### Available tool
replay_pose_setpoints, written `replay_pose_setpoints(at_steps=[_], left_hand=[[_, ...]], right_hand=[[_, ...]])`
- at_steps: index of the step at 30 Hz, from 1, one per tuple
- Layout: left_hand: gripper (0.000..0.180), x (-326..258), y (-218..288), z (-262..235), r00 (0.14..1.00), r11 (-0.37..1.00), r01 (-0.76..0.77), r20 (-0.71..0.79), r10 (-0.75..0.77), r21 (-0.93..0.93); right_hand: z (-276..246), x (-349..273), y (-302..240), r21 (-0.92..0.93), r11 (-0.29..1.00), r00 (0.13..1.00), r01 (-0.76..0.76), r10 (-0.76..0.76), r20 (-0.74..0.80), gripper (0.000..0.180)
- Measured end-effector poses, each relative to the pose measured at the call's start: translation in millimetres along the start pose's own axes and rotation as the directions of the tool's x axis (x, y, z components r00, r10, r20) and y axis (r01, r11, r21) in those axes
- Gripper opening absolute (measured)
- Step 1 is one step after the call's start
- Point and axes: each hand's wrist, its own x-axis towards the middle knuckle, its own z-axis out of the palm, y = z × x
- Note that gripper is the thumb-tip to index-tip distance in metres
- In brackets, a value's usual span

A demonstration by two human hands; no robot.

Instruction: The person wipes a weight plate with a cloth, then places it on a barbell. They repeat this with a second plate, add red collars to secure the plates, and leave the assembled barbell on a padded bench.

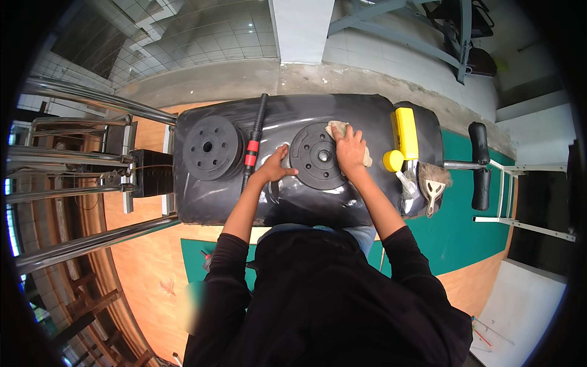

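Both hands rest on a black weight plate lying flat on a black padded bench. Right hand: fingers spread flat, pressing a pale cloth against the far right edge of the plate; the cloth shows beyond the fingertips and beside the wrist. Left hand: open and lightly curved, fingers and thumb touching the near left rim of the same plate, holding nothing closed in its grasp. The plate sits near the middle of the bench top, directly ahead of the person. To its left, a black bar with red bands lies across the bench from front to back. Further left, a second stack of black plates lies flat near the bench's left end. To the right of the hands stand a yellow bottle lying on its side and a brush with pale bristles. Chrome rails of a machine run along the left, above a wooden floor.
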Motion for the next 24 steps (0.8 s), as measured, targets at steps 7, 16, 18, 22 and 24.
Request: replay_pose_setpoints(at_steps=[7,16,18,22,24], left_hand=[[0.109,3,-3,0,1.0,1.0,0.004,-0.008,-0.004,0.022],[0.101,3,1,-1,0.999,0.999,-0.023,0.024,0.023,0.023],[0.1,2,2,1,0.999,0.999,-0.026,0.022,0.025,0.026],[0.098,1,-5,3,0.998,0.995,-0.058,-0.024,0.06,0.084],[0.097,2,-2,3,0.997,0.99,-0.069,-0.025,0.073,0.12]], right_hand=[[-1,-64,20,0.2,0.959,0.977,-0.2,0.18,0.116,0.054],[8,-108,31,0.676,0.707,0.971,-0.209,0.23,0.06,0.055],[11,-117,31,0.726,0.644,0.962,-0.241,0.256,0.093,0.051],[15,-128,25,0.784,0.543,0.946,-0.301,0.274,0.173,0.046],[14,-136,22,0.8,0.513,0.942,-0.311,0.281,0.186,0.045]])
